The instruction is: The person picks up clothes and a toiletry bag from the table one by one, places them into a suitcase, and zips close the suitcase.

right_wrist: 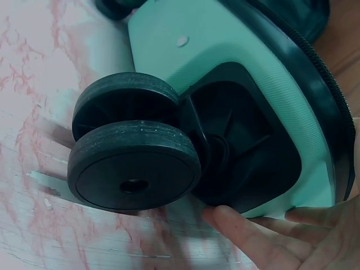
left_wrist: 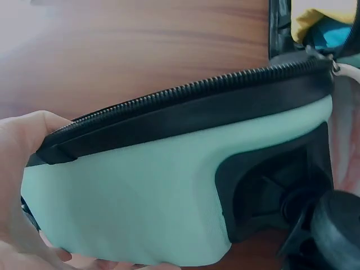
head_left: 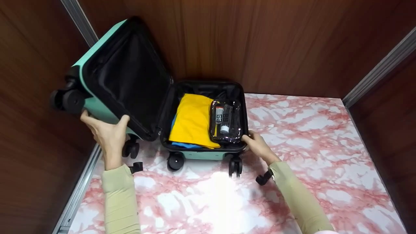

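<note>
A mint-green suitcase [head_left: 203, 155] lies unfolded on the floor, its lid [head_left: 128, 71] raised and tilted to the left. My left hand [head_left: 109, 133] grips the lid's near side, thumb over the zipper edge [left_wrist: 185, 90] and fingers underneath. At the near right corner of the bottom shell, my right hand [head_left: 258, 146] holds the rim, with the thumb on top and fingers below beside a black caster wheel [right_wrist: 135, 163]. Inside the shell lie a folded yellow cloth [head_left: 193, 120], a blue cloth [head_left: 185, 145] partly under it, and a clear black-trimmed pouch [head_left: 234, 120] holding small tubes or bottles.
Dark wood-grain panels [head_left: 276, 42] rise behind and on both sides, with metal strips [head_left: 380, 65] at the corners. The floor [head_left: 312, 130] has a red-and-white marbled pattern. Another caster [head_left: 73, 100] juts from the lid near the left panel.
</note>
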